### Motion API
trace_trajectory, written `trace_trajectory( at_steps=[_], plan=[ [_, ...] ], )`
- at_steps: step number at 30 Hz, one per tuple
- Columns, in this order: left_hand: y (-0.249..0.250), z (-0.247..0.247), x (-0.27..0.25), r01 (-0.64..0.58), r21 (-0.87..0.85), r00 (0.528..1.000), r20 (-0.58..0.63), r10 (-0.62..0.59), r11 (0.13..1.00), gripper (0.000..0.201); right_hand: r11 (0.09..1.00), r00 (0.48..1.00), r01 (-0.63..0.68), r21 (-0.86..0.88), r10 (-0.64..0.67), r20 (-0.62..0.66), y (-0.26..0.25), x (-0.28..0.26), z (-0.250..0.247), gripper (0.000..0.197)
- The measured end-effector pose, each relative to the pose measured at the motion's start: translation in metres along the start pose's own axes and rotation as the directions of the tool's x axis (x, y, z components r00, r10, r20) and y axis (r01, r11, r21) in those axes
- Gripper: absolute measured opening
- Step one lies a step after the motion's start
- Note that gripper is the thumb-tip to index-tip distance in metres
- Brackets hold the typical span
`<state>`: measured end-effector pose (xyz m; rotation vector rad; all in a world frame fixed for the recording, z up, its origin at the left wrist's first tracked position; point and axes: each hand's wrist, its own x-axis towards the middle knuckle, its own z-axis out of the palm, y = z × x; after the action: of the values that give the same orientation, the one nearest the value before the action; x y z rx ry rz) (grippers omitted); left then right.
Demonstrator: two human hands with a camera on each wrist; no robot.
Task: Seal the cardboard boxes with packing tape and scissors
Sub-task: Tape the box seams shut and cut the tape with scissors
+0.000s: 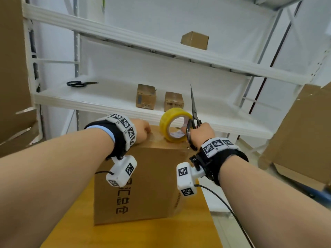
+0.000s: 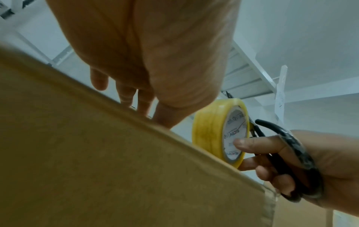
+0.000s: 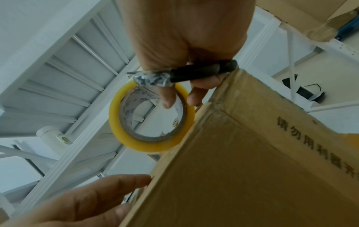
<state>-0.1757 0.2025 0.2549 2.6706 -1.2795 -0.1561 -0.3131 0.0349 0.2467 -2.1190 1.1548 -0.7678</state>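
Note:
A tall brown cardboard box [image 1: 143, 185] with black printing stands on a wooden table [image 1: 71, 221]. My left hand [image 1: 142, 129] presses on the box's top near its far edge, fingers straight in the left wrist view [image 2: 124, 95]. My right hand [image 1: 204, 131] is at the box's top right corner. Its fingers pass through the black handles of the scissors [image 1: 193, 108], whose blades are closed and point up. Thumb and forefinger also pinch the yellow tape roll [image 1: 165, 122], which stands on edge on the box top. Clear tape shows on a box corner [image 2: 270, 204].
White metal shelving [image 1: 125, 102] stands just behind the box. On it lie a second pair of black scissors [image 1: 80, 84] and two small cardboard boxes [image 1: 146, 96]; another small box [image 1: 195, 40] sits one shelf up. Large cardboard sheets lean at left [image 1: 12, 68] and right [image 1: 300, 131].

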Motion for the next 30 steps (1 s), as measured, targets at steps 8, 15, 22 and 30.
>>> trace_trajectory(
  at_steps=[8,15,22,30],
  plan=[
    [-0.023,0.024,0.012,0.058,-0.029,0.997,0.046,-0.056,0.998,0.041,0.991,0.997,-0.074,-0.113,0.077,0.022,0.002,-0.005,0.001,0.031],
    [-0.017,0.026,0.002,0.133,0.012,0.991,0.029,-0.133,0.991,0.043,0.998,0.995,-0.031,-0.058,0.036,0.095,-0.001,-0.013,-0.003,0.031],
    [-0.012,0.031,-0.012,0.176,0.047,0.983,0.041,-0.178,0.983,0.049,0.998,0.992,0.006,-0.066,0.003,0.130,-0.006,-0.026,-0.006,0.027],
    [0.020,0.012,-0.040,0.177,0.033,0.981,0.075,-0.179,0.984,0.047,0.997,0.992,0.045,0.069,-0.052,0.113,-0.009,-0.024,-0.004,0.015]
  ],
)
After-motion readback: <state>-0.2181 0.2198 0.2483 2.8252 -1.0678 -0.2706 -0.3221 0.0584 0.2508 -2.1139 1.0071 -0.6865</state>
